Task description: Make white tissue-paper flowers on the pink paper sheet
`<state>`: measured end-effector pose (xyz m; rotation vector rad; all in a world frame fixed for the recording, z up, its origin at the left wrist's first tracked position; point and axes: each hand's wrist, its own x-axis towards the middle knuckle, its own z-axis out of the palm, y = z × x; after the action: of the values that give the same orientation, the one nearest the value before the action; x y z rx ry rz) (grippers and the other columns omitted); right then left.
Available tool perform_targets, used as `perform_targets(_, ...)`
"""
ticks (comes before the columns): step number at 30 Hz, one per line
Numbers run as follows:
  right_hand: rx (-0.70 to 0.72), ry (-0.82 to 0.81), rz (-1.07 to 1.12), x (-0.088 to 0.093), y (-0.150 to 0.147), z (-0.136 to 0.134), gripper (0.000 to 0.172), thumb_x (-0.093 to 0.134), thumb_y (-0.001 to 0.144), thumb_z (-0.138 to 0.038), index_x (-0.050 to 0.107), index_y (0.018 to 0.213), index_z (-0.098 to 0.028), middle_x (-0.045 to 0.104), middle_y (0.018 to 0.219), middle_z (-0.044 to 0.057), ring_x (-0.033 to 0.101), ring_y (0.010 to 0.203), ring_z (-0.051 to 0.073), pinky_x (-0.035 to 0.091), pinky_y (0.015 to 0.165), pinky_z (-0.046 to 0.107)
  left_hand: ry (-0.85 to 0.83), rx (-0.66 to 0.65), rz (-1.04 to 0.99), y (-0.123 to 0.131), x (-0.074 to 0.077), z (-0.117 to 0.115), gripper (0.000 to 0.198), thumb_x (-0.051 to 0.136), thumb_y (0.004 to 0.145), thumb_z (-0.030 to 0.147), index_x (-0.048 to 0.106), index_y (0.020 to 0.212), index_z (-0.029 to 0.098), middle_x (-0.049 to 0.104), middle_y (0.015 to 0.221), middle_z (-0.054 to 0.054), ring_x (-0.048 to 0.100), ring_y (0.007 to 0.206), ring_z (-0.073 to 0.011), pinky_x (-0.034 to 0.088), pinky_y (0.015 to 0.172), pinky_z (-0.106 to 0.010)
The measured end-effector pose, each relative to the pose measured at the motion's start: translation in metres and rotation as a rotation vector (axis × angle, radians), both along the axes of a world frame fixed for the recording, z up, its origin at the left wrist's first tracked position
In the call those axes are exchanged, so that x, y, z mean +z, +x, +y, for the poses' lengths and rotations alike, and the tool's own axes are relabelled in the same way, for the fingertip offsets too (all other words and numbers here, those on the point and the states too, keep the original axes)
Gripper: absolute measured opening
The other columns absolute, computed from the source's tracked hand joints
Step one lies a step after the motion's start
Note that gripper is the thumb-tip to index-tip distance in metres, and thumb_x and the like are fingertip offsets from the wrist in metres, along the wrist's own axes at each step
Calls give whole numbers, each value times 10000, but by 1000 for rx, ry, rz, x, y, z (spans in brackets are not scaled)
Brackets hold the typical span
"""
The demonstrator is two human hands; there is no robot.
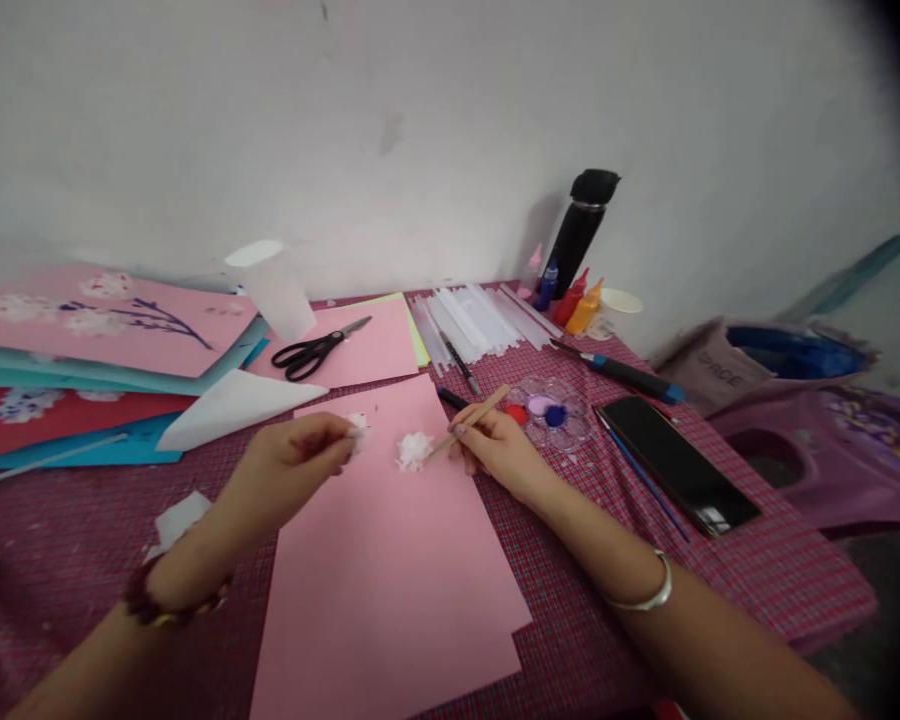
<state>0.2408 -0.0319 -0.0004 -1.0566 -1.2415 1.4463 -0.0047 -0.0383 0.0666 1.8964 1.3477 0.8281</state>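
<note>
Viewing remotely, I record: lower left of frame, a dark reddish beaded bracelet (141,598) with one yellowish piece, worn behind the left hand (289,462); lower right, a plain silver-coloured bangle (664,588) behind the right hand (501,452).

Between the left fingers (336,440) and right fingers (474,441), a rough, fluffy white tuft (414,450) on smooth, matt pink rectangular paper (390,560); in the latter, a flat, pale wooden stick (489,403).

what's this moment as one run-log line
left hand: at small white tuft | right hand: holds flat wooden stick | surface: pink paper
</note>
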Motion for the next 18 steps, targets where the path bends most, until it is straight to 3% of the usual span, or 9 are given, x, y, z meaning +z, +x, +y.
perform_targets(3, 3, -3, 9, -3, -2, 1, 132, 576, 783, -298, 509, 791, -185, 602, 535, -57, 479, 350, 66, 390, 356, 177, -134, -25, -130, 24, -14, 9, 154, 618, 775, 274, 625, 905, 192, 606, 649, 26, 547, 572, -115, 448, 538, -216)
perform_targets(8, -18, -1, 29, -4, -4, 4, 113, 574, 781, -282, 515, 780, -185, 598, 536, -58, 481, 346, 63, 377, 348, 170, -236, -47, -182, 25, -35, 12, 102, 624, 771, 263, 593, 737, 172, 585, 642, 17, 531, 601, -113, 420, 571, -220)
perform_targets(14, -25, -8, 44, -4, -7, 6, 117, 578, 784, -289, 540, 815, -183, 636, 597, -41, 493, 359, 58, 371, 345, 165, -256, -94, -238, 18, -41, 11, 98, 614, 770, 240, 581, 704, 177, 596, 773, -7, 550, 768, -142, 421, 702, -246)
perform_targets(18, -69, -16, 51, 1, -3, 3, 134, 555, 790, -306, 547, 834, -180, 640, 601, -33, 504, 363, 62, 336, 321, 160, -350, -66, -254, 19, -46, 9, 128, 607, 771, 270, 556, 695, 181, 638, 883, -33, 573, 776, -151, 427, 673, -248)
